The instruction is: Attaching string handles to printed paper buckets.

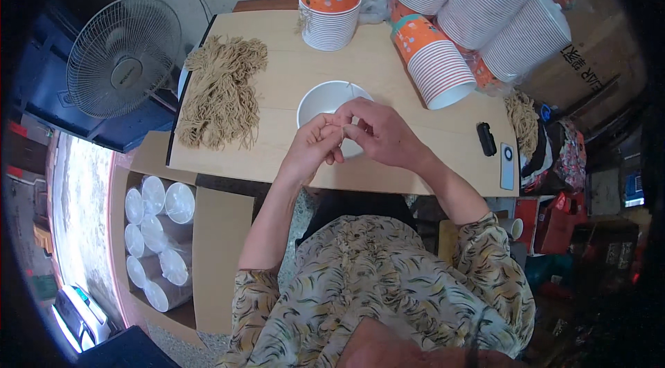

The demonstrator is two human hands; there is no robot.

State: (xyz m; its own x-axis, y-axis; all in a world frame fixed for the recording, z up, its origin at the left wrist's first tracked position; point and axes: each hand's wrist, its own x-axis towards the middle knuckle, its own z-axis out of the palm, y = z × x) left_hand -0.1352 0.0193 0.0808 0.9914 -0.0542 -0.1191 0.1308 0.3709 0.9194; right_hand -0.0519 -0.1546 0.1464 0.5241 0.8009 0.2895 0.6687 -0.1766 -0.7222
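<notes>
Desk (415, 153) of pale wood carries everything, with the person seated at its near edge. Stacks of paper cups (495, 4), white-ribbed with orange bases, lie tipped in a heap at the far right, 1 stack (434, 60) reaching onto the desk with its open mouth toward the hands. An upright stack (331, 4) stands at the far middle, topped by an orange printed cup with a teal rim band. At the left a loose bundle of tan cords (222, 91) sprawls over the wood. A cardboard carton (596, 56) with dark print sits behind the heap at the right, and below the desk on the left another carton holds clear plastic lids (156, 229) in rows.

A single white cup (325, 101) stands open in front of the person, partly hidden by the hands. Both meet over its near rim: the left hand (313, 146) and the right hand (381, 134) each have their grip pinched nearly shut, fingertips touching, seemingly on a thin cord too small to make out. Judging by the full cord bundle and the many stacked cups, most of the work looks undone.

A black clip-like object (487, 139) and a pale phone (508, 166) lie at the right edge.
</notes>
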